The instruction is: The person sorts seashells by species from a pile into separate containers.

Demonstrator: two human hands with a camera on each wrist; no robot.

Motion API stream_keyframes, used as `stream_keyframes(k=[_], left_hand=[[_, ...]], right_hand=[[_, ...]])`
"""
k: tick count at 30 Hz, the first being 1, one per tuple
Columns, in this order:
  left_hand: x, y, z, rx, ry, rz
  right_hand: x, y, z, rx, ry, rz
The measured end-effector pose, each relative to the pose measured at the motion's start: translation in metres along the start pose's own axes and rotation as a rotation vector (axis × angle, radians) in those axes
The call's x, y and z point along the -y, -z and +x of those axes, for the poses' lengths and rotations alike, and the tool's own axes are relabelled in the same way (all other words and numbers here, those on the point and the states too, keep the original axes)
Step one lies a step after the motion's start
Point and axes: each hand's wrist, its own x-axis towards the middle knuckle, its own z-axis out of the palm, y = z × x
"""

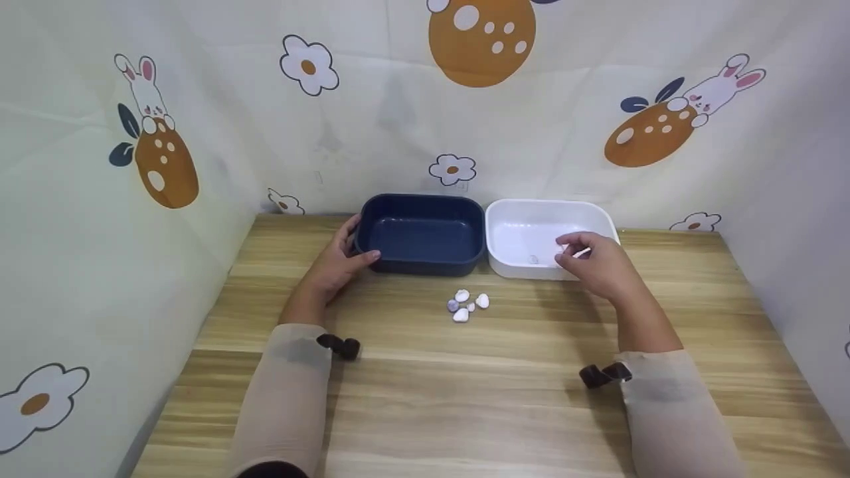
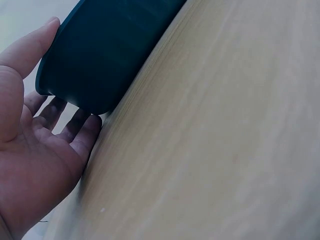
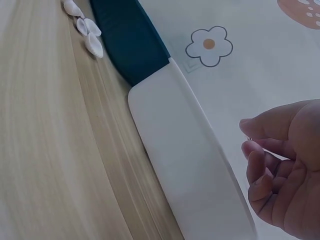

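Two rectangular boxes stand side by side at the far edge of a wood-grain table [image 1: 458, 392], their neighbouring ends touching or nearly so. The left one is a dark blue box [image 1: 425, 267], upright, its inner floor in plain view with light reflected along the far part. The right one is a white box [image 1: 521, 271], also upright; a small clear or pale thing [image 1: 533, 259] shows on its floor beside the near wall, too small to identify. The right hand hides part of this box's right end.

The person's left hand [image 1: 335, 262] grips the left end of the dark blue box, thumb on the near corner of the rim and fingers against the end wall. The right hand [image 1: 597, 265] is above the right part of the white box, thumb and forefinger pinching a tiny item [image 3: 250, 138] whose kind cannot be told. The two hands are well apart.

On the near side of the boxes, a loose cluster of shells [image 1: 461, 316] lies on the table between the hands, mostly white, one of the pieces greyish purple. Behind the boxes hangs a pale cloth [image 1: 372, 126] printed with flowers and rabbits.
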Motion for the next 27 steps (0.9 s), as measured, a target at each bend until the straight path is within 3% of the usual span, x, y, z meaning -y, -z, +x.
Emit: stream_keyframes(k=[14, 22, 27], left_hand=[[0.001, 0.0, 0.001, -0.008, 0.01, 0.003], [0.001, 0.0, 0.001, -0.022, 0.002, 0.027], [0.001, 0.001, 0.001, -0.006, -0.001, 0.013]], right_hand=[[0.005, -0.003, 0.0, 0.012, -0.021, -0.009], [0.012, -0.016, -0.003, 0.006, 0.077, -0.025], [0.023, -0.033, -0.005, 0.044, 0.127, 0.01]])
